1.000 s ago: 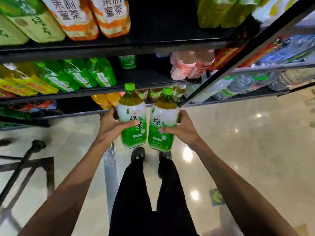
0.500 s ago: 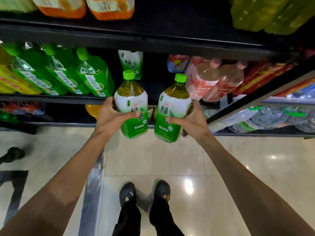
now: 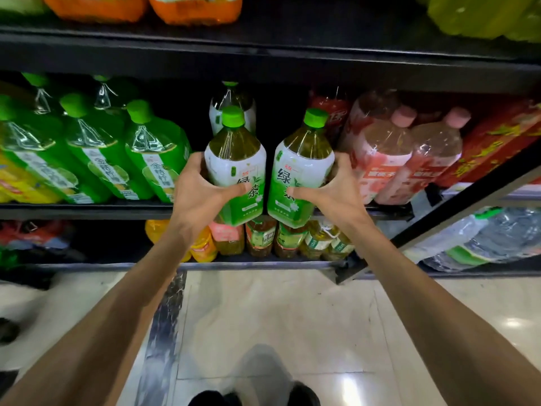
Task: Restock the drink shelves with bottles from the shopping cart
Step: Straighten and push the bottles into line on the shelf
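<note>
Curling round the left bottle [image 3: 235,171], the left hand [image 3: 199,190] holds it upright close beside the right bottle [image 3: 300,177], which the right hand [image 3: 332,190] clasps likewise, both poised at the shelf [image 3: 87,208] edge, seemingly aimed at the gap before a matching back bottle [image 3: 232,99].

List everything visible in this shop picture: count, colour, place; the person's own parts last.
held tea bottles: 2, green-capped, upright before the middle shelf
matching bottle: 1, green-capped, behind them on that shelf
bright green bottles: at least four, middle shelf left
pink bottles: 2 in front, pink-capped, middle shelf right
red carton: 1, red, far right
orange packs: 2, orange, top shelf
small bottles: several, amber, lower shelf
water bottles: several, clear, lower right
floor: pale tiles
left grip: bare, round left tea bottle
right grip: bare, round right tea bottle
</note>
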